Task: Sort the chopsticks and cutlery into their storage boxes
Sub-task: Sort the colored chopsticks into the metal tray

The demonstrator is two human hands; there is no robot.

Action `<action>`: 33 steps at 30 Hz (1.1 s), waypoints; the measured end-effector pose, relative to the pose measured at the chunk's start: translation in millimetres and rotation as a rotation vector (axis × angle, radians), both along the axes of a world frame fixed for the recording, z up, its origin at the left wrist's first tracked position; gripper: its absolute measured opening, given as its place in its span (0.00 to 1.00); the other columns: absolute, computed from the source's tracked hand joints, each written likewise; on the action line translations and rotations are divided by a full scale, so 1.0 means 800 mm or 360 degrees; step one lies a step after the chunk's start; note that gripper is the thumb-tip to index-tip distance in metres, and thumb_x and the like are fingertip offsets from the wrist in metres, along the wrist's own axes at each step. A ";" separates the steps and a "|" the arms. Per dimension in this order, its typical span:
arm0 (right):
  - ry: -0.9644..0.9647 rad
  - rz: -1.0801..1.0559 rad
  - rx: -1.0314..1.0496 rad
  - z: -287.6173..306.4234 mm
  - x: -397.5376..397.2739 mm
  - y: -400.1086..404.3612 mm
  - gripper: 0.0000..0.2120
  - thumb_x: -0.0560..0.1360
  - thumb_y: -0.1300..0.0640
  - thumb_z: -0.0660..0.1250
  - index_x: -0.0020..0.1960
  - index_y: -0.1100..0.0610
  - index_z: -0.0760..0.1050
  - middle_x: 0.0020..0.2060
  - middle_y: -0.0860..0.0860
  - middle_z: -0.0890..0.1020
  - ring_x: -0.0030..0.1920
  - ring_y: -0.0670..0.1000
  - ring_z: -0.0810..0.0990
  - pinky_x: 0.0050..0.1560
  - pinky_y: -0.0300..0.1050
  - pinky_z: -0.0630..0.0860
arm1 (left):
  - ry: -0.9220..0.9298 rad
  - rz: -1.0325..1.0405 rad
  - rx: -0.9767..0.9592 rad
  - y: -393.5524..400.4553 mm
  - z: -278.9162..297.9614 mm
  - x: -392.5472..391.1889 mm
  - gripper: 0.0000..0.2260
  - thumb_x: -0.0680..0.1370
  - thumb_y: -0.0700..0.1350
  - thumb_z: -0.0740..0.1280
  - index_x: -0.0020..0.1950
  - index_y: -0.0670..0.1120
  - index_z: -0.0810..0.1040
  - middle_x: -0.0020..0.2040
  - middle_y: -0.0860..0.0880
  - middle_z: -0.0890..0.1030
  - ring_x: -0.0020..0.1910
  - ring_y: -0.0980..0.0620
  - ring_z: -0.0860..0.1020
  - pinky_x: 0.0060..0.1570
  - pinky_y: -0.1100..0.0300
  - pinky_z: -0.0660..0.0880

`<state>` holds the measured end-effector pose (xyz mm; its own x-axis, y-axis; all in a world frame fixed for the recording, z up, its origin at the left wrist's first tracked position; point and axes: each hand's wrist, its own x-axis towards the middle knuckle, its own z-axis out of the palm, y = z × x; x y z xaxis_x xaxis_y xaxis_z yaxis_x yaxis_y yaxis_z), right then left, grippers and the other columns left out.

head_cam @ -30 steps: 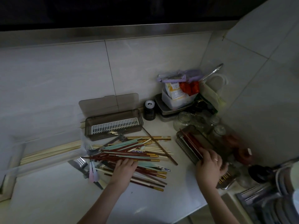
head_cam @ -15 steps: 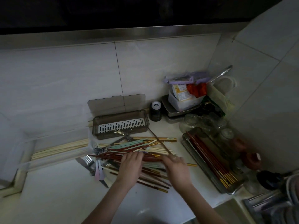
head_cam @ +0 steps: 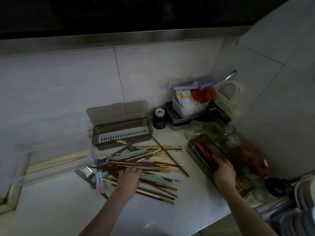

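The left hand (head_cam: 129,176) lies palm down on the heap of mixed chopsticks (head_cam: 144,166) in the middle of the white counter (head_cam: 51,210), its fingers laid over several brown and mint sticks; whether they pinch any one of them I cannot tell. The right hand (head_cam: 223,172) is over the storage box on the right (head_cam: 196,150), a dark tray lying at an angle near the corner, and its curled fingers grip a bundle of reddish-brown chopsticks (head_cam: 207,154) that lies lengthwise inside it, gold tips showing past the wrist. Behind the heap stands a second storage box (head_cam: 121,132), smoke-tinted, with a white slotted insert and its lid (head_cam: 117,110) leaning upright on the tiled wall. Forks (head_cam: 99,160) lie at the heap's left edge, beside a knife (head_cam: 83,176) and pastel-handled pieces (head_cam: 98,186). Pale bamboo chopsticks (head_cam: 56,161) lie in a long row further left. Glass jars (head_cam: 196,129), a black jar (head_cam: 159,118) and a plastic tub of packets (head_cam: 187,106) crowd the corner
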<state>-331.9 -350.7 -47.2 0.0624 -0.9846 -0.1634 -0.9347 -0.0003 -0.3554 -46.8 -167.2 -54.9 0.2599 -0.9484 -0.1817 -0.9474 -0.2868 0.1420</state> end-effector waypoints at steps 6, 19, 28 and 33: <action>-0.0504 0.0060 0.0211 -0.003 0.002 -0.014 0.16 0.77 0.61 0.64 0.64 0.54 0.75 0.64 0.57 0.75 0.63 0.59 0.74 0.66 0.54 0.70 | 0.0036 -0.0021 0.0012 -0.001 0.004 0.000 0.09 0.78 0.44 0.60 0.58 0.49 0.72 0.61 0.50 0.72 0.63 0.49 0.68 0.60 0.53 0.66; -0.0135 0.0048 -0.0196 0.009 0.019 -0.008 0.15 0.78 0.55 0.62 0.63 0.51 0.75 0.59 0.54 0.75 0.59 0.56 0.74 0.59 0.58 0.74 | -0.0030 -0.0052 -0.0021 -0.001 0.002 0.007 0.17 0.77 0.37 0.62 0.64 0.47 0.70 0.62 0.48 0.75 0.63 0.47 0.71 0.61 0.55 0.66; -0.0215 0.1471 -0.0348 0.027 0.157 0.093 0.16 0.78 0.52 0.61 0.65 0.47 0.69 0.56 0.49 0.80 0.56 0.51 0.78 0.58 0.48 0.72 | -0.0057 -0.0388 -0.0511 -0.001 0.007 -0.005 0.25 0.52 0.40 0.80 0.47 0.47 0.79 0.44 0.50 0.79 0.48 0.51 0.69 0.41 0.60 0.78; -0.0056 0.1484 -0.0321 0.017 0.159 0.103 0.12 0.79 0.56 0.60 0.61 0.51 0.71 0.51 0.53 0.81 0.49 0.54 0.80 0.45 0.45 0.75 | -0.0056 -0.0294 -0.0667 -0.006 0.016 -0.011 0.22 0.60 0.41 0.80 0.48 0.47 0.74 0.43 0.51 0.79 0.44 0.51 0.74 0.40 0.61 0.77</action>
